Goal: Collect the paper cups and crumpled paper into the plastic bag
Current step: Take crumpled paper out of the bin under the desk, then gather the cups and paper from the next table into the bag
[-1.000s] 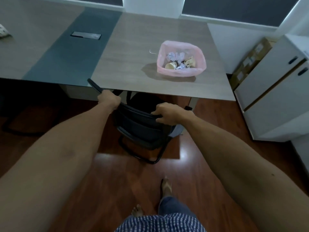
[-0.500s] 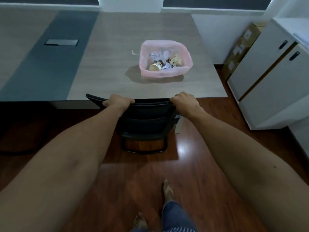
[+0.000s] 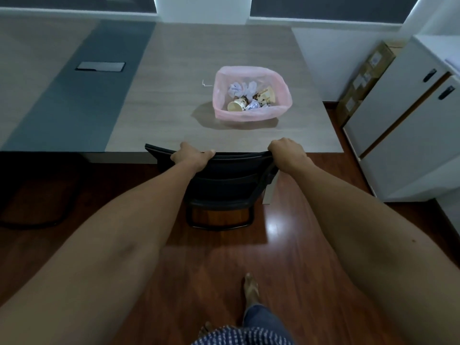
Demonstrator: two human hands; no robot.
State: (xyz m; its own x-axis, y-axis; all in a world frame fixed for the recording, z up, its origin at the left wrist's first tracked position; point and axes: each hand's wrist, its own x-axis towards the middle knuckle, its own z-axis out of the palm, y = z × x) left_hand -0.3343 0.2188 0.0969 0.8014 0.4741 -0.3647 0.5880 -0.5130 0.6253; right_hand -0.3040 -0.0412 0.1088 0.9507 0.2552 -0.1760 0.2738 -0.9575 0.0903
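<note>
Head view, looking down across the bench (image 3: 174, 125) from its near edge. Left hand (image 3: 193, 156) grips the top rail of the black chair (image 3: 224, 185), fingers curled over the far side of the backrest, thumb lying along the rail. Right hand (image 3: 288, 153) grips the same rail at its right end, knuckles up, fingers wrapped over the top. Both arms extended forward. The chair stands at the near edge of the bench, backrest top level with that edge, seat tucked beneath; its sled base rests on the dark wood floor (image 3: 224, 265). Pink plastic bag (image 3: 249, 115) sits open on the bench, right of centre, well apart from both hands and nearer the right edge than the left. Inside the bag: one paper cup (image 3: 236, 105) on its side with mouth toward the camera, a second stained paper cup (image 3: 267, 94) tilted against the right wall, and crumpled paper (image 3: 242, 88) along the far side; a smaller crumpled piece between the cups. A small white scrap (image 3: 205, 83) lies on the bench just beside the bag's left wall. A dark rectangular cover plate (image 3: 100, 66) is set in the grey strip of the bench to the left. White cabinet (image 3: 408, 130) stands off the right edge, cardboard boxes (image 3: 368, 78) behind it. One bare foot (image 3: 251, 290) on the floor.
</note>
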